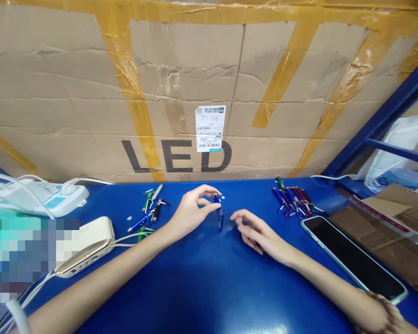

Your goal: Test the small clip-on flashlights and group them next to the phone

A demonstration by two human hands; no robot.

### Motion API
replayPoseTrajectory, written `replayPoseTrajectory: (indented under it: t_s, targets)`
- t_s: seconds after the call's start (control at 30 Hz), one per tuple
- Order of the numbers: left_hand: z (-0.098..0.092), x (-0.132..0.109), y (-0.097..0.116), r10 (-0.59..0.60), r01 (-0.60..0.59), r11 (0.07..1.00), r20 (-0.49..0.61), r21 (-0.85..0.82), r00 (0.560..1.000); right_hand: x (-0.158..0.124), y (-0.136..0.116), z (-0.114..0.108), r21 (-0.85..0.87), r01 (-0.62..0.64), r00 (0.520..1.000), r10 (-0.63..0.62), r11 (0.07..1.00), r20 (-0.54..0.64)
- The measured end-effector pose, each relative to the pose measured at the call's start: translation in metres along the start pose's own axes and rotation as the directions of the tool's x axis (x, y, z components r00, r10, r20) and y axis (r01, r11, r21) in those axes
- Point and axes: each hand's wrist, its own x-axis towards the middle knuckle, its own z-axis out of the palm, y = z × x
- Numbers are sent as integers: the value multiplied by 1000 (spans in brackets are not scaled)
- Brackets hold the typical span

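My left hand (199, 208) pinches a small blue keychain flashlight (216, 199) between thumb and fingertips. It is held upright over the blue table, with its carabiner clip hanging at the bottom. Just to the right is my right hand (256, 232), its fingers loosely bent and apart, with nothing seen in them. A loose group of similar flashlights (148, 206) in green, silver, black and blue lies left of my left hand. Beyond my right hand, several more flashlights (294, 199), mostly blue, purple and red, lie side by side in a row, clips toward me.
A large taped cardboard box (181, 93) walls off the back of the blue table (195, 287). A phone (351, 255) and flattened cardboard (390, 232) lie at right. At left are a white power strip (66, 199), a white device (101, 236) and cables.
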Motion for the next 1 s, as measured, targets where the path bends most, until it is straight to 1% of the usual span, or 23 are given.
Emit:
replayPoseTrajectory:
  t_s: [0.03,0.1,0.17,0.23,0.27,0.37,0.43,0.5,0.57,0.63,0.73,0.8,0.87,0.93,1.0]
  targets:
    - [4,-3,2,-33,31,985,-10,-172,999,0,0,0,18,8,999,-7,1000,-41]
    - [14,-9,5,-112,107,895,13,-433,994,1,0,1,24,2,998,0,1000,-63]
    - [22,-15,6,-167,180,807,75,-562,983,1,0,0,-8,7,999,-8,1000,-41]
    - [29,-19,5,-191,224,756,120,-615,974,0,1,1,-57,31,999,-32,998,-11]
    - [31,-20,4,-194,229,753,123,-617,973,0,2,1,-77,43,999,-43,996,5]
    - [37,-22,-1,-192,211,787,95,-580,977,-1,3,2,-105,44,997,-38,994,62]
    - [40,-23,-6,-176,184,808,69,-559,982,-2,2,3,-105,37,998,-31,994,62]
    - [42,-23,-10,-138,122,844,9,-522,990,-3,2,4,-118,28,999,-23,993,42]
    - [44,-24,-15,-72,33,896,-72,-442,995,-4,2,4,-145,27,999,-23,989,29]
    - [46,-26,-19,0,-40,932,-109,-361,994,-4,3,3,-176,31,999,-27,984,27]
    - [48,-28,-22,123,-133,944,-53,-301,991,-4,5,1,-213,79,995,-66,974,68]
    - [48,-29,-23,218,-210,939,0,-273,976,-3,7,0,-238,125,988,-99,963,119]
    - [49,-30,-23,290,-271,930,43,-248,956,-3,9,0,-257,141,983,-105,956,150]
    - [49,-30,-21,311,-286,931,80,-227,947,-2,11,-1,-263,118,984,-78,958,157]
    - [48,-30,-18,291,-261,942,124,-209,949,-1,12,-1,-264,96,985,-54,960,164]
